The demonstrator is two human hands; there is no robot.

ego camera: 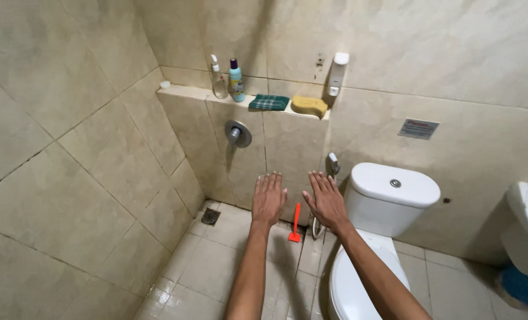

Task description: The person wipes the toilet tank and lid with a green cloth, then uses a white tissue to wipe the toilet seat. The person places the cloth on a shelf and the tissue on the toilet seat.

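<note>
Beige tiled walls (68,148) close in this small bathroom, and the tiled floor (216,266) below looks wet and shiny. A white toilet (388,195) stands on the right, its cistern against the wall and the lid down. Past it, at the right edge, sits a white rounded fixture (527,228), perhaps a basin, though too little shows to be sure. A tiled ledge (193,93) runs across the corner, carrying a clear spray bottle (218,78), a teal bottle (236,81), a folded green checked cloth (269,102) and a yellow sponge (309,106). A white dispenser (337,73) hangs on the wall just above the sponge. Both arms reach forward, side by side. The left hand (268,198) and right hand (326,200) are held flat, palms down, fingers spread out straight, gripping nothing and touching nothing. Between them, lower down, an orange long-handled brush (296,224) leans upright by the toilet. A floor drain (210,217) lies in the corner.
</note>
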